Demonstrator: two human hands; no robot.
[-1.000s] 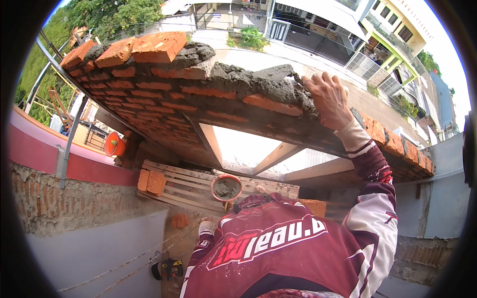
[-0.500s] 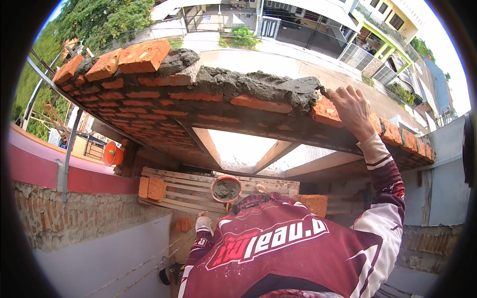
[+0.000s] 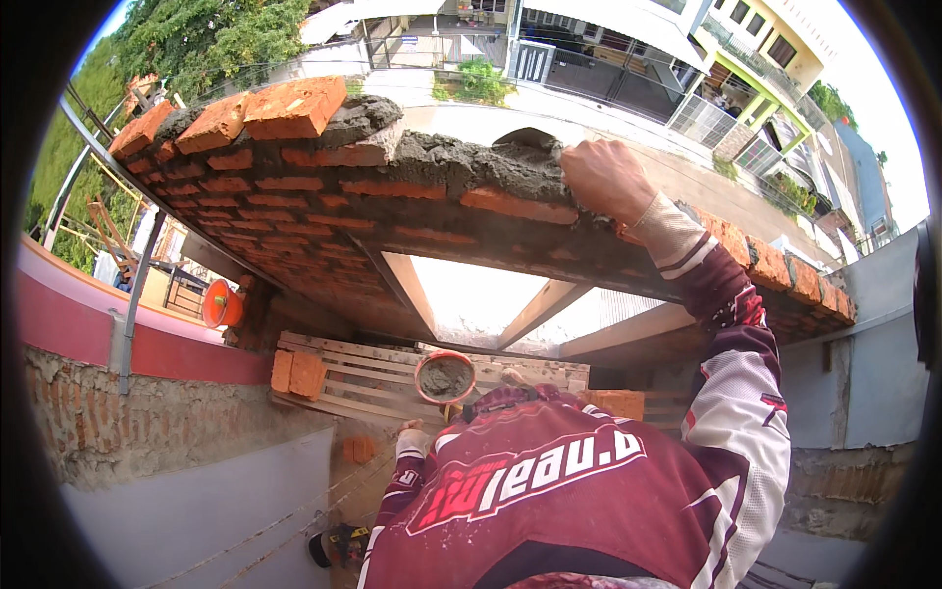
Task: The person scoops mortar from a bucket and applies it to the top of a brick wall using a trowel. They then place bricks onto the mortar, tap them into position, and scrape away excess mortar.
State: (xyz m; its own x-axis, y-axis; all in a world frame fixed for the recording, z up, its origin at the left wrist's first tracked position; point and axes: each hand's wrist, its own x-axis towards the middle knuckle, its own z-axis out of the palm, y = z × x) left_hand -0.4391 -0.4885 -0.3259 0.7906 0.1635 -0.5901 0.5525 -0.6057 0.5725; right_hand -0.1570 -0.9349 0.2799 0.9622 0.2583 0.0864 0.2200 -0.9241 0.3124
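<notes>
My right hand [image 3: 610, 180] is closed in a fist over the top of the brick wall [image 3: 314, 187]. Its grip is on a trowel [image 3: 528, 138], whose dark, mortar-smeared blade rests on a thick bed of wet grey mortar [image 3: 442, 160]. The handle is hidden inside my fingers. Bricks [image 3: 294, 106] sit on the wall's left part, and more line its top right of my hand. My left hand [image 3: 412, 428] hangs low beside my body, partly covered by its sleeve; its fingers are too small to read. Near it stands a round bucket of mortar [image 3: 445, 377].
The bucket stands on a slatted wooden platform [image 3: 363, 378], with loose bricks [image 3: 298, 374] at its left end. Wooden frame pieces [image 3: 545, 309] span an opening below the wall. An orange bucket-like container [image 3: 223, 304] is at left. Beyond the wall runs a street [image 3: 677, 157].
My right hand has moved left along the wall top, bringing the trowel blade further left over the mortar. My left hand has shifted slightly right.
</notes>
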